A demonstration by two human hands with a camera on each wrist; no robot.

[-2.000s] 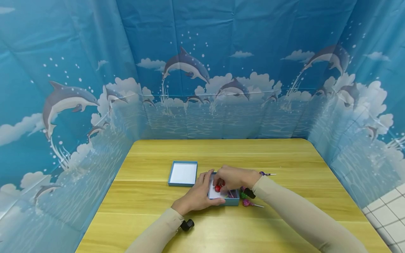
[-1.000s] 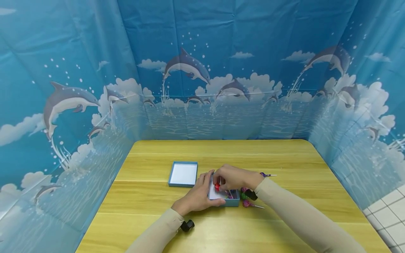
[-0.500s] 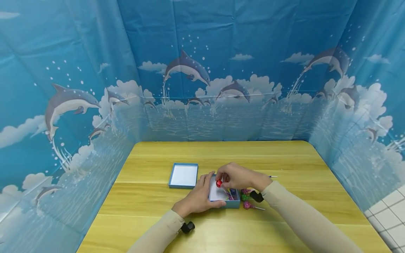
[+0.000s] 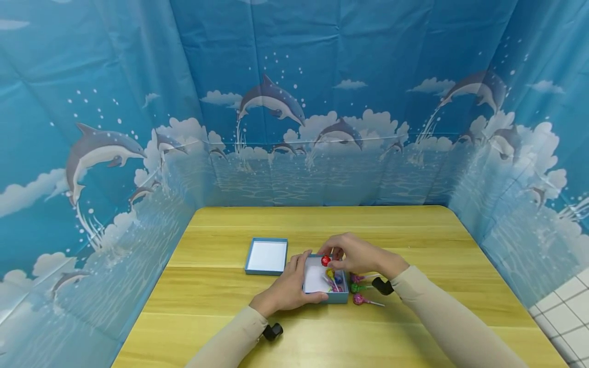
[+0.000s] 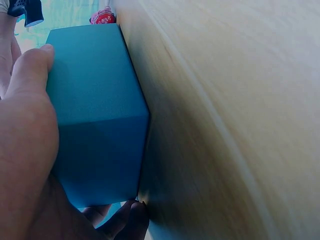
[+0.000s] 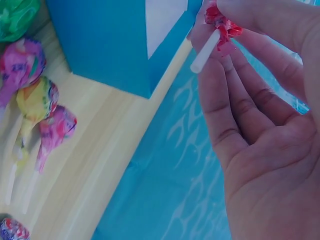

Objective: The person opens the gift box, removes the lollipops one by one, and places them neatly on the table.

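Observation:
In the head view my left hand (image 4: 291, 287) holds an open blue box (image 4: 338, 298) by its left side, thumb along the front wall. The left wrist view shows the fingers reaching round the box's blue side (image 5: 95, 75). My right hand (image 4: 356, 254) pinches a red-wrapped lollipop (image 4: 325, 260) above the back part of the box; its white stick (image 6: 205, 52) shows in the right wrist view. Inside, on the right of the white bottom, lie several lollipops, among them a yellow one (image 4: 330, 274) and a blue one (image 4: 338, 279).
Left of the box lies its blue-rimmed lid (image 4: 267, 255), white inside up. Several lollipops rest on the wooden table right of the box, including a green one (image 4: 356, 288) and a pink one (image 4: 358, 299). A dolphin-printed curtain (image 4: 294, 168) surrounds the table.
My right hand has lifted the red lollipop from low in the box and moved it right and back, uncovering the yellow and blue lollipops inside. My left hand has stayed on the box.

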